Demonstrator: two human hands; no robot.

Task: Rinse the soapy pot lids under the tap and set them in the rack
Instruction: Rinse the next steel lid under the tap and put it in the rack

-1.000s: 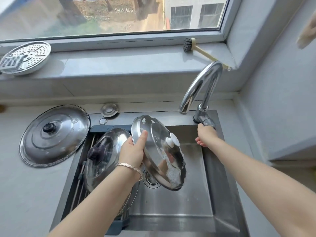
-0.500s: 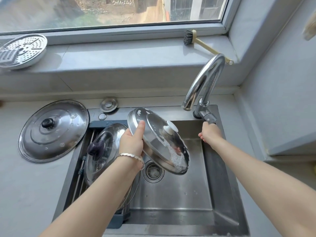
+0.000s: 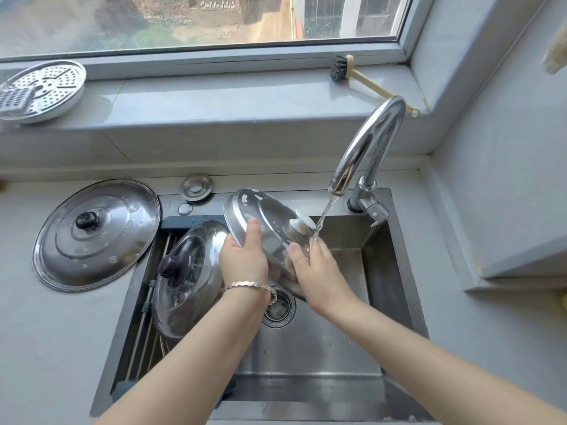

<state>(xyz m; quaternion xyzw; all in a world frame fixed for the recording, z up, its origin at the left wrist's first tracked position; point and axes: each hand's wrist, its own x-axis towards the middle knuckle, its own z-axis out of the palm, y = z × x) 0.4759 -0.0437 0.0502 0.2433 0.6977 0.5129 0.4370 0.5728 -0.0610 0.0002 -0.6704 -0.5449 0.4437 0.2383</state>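
A steel lid with a white knob (image 3: pixel 270 222) is tilted over the sink, soap flecks on its upper rim. My left hand (image 3: pixel 244 259) grips its left edge, thumb on top. My right hand (image 3: pixel 316 271) lies on the lid's lower right face, under a thin stream of water from the tap (image 3: pixel 365 148). A second lid with a dark purple knob (image 3: pixel 187 280) leans in the rack (image 3: pixel 144 320) at the sink's left side.
A large lid with a black knob (image 3: pixel 95 234) lies flat on the counter at the left. The sink (image 3: pixel 310 342) has a drain under my hands. A perforated steamer plate (image 3: pixel 40 90) and a dish brush (image 3: pixel 362 78) rest on the windowsill.
The tap now runs. My right hand left the tap handle and came onto the lid under the stream. The lid shifted slightly right toward the spout.
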